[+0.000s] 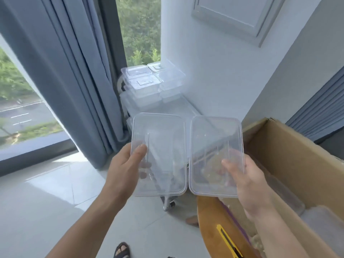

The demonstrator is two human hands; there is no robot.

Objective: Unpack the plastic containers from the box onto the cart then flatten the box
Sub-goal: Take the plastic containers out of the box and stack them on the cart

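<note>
My left hand (126,164) grips a clear rectangular plastic container (160,138) by its near left edge, thumb on top. My right hand (242,175) grips a second clear container (214,138) by its near right edge. Both are held side by side in the air above the cart's (178,107) near end. Several clear containers (149,82) are stacked on the cart's far part, by the window. The open cardboard box (290,155) stands at the right, with more clear containers (320,218) inside it.
A yellow utility knife (229,241) lies on a round wooden table (208,216) under the box. Grey curtains (74,71) hang left of the cart, a white wall (223,71) to its right. My sandalled foot (122,250) stands on the tiled floor.
</note>
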